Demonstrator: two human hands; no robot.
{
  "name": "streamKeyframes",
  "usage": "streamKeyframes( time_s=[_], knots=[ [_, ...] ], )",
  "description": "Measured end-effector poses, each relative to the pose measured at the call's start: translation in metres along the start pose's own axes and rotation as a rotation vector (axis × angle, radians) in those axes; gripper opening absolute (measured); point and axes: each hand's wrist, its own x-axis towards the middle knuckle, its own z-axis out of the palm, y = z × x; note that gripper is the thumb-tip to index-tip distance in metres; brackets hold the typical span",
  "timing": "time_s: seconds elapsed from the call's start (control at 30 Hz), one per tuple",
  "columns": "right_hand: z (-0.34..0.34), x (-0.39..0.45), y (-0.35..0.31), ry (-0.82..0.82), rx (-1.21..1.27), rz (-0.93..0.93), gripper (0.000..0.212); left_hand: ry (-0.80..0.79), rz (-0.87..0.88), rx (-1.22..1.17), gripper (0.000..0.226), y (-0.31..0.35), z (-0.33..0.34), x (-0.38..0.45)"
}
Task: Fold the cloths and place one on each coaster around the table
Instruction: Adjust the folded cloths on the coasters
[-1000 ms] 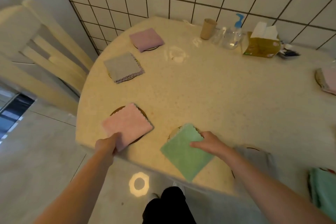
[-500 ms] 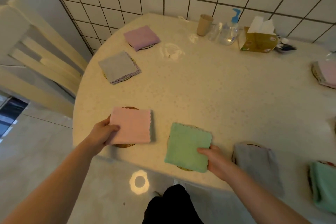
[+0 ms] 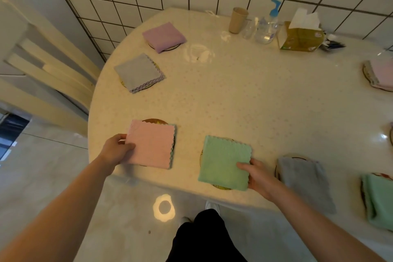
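Left hand (image 3: 116, 151) pinches the pink cloth's (image 3: 152, 144) left edge; right hand (image 3: 258, 174) grips the green cloth's (image 3: 223, 161) corner

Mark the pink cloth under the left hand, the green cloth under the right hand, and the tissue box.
pink cloth (image 3: 152, 144), head view, centre of its top face
green cloth (image 3: 223, 161), head view, middle of the fabric
tissue box (image 3: 302, 38), head view, front side

No text, brand or number can be read anywhere; the printing on the tissue box (image 3: 301, 37), just beside the pump bottle (image 3: 268, 25), is too blurred to make out.
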Motion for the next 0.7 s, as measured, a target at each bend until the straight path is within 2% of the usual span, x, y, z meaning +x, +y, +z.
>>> streamKeyframes(
  time_s=[0.17, 0.27, 0.47, 0.57, 0.7],
  knots=[
    [-0.005, 0.0, -0.001, 0.187, -0.599, -0.185, 0.033, 0.137, 0.034, 0.038, 0.033, -0.003, 0.005, -0.004],
    [-0.006, -0.002, 0.0, 0.23, -0.859, -0.239, 0.038, 0.191, 0.047, 0.12, 0.03, -0.004, 0.003, -0.004],
    [-0.003, -0.004, -0.004, 0.358, -1.042, -0.303, 0.049, 0.268, 0.048, 0.316, 0.031, -0.005, 0.009, -0.012],
    [0.005, -0.004, -0.017, 0.462, -1.134, -0.363, 0.046, 0.26, 0.05, 0.277, 0.033, 0.005, 0.005, -0.008],
    [0.024, 0.004, -0.048, 0.474, -1.156, -0.432, 0.049, 0.191, 0.034, 0.106, 0.037, 0.028, -0.01, 0.012]
  ],
)
